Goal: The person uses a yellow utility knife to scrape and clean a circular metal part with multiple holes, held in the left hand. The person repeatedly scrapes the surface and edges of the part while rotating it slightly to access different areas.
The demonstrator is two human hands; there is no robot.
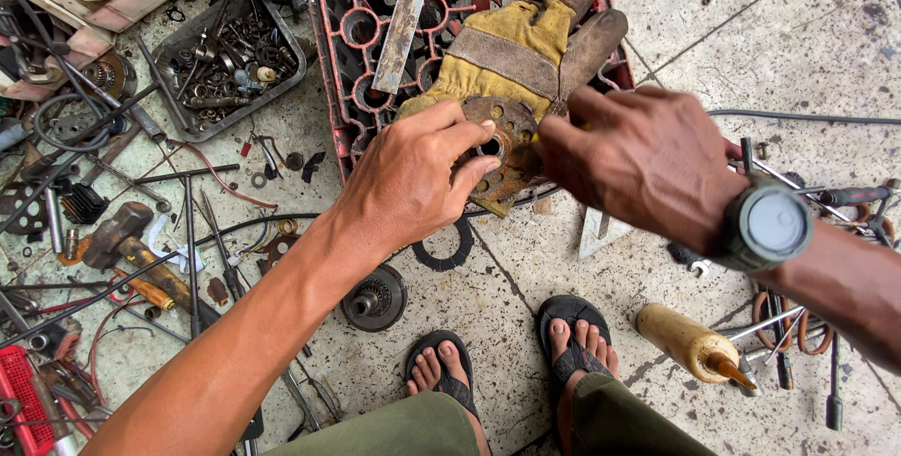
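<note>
Rusty steel disc point(497, 148) pinched at its rim by both hands, above the floor.
Left hand point(408, 179) fingertips clamp its left edge, right hand point(648, 160) its right; it looks stiff, fairly heavy and gritty, so rim holds suit it. Yellow work glove point(521, 53) lies behind, over a red crate point(349, 34).

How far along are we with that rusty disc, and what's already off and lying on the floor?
Seemingly done: a toothed hub and a flat black ring lie loose on the floor. In hand: the left hand and right hand both grip the rusty perforated disc beside a yellow work glove. How much is left cannot be told.
</note>
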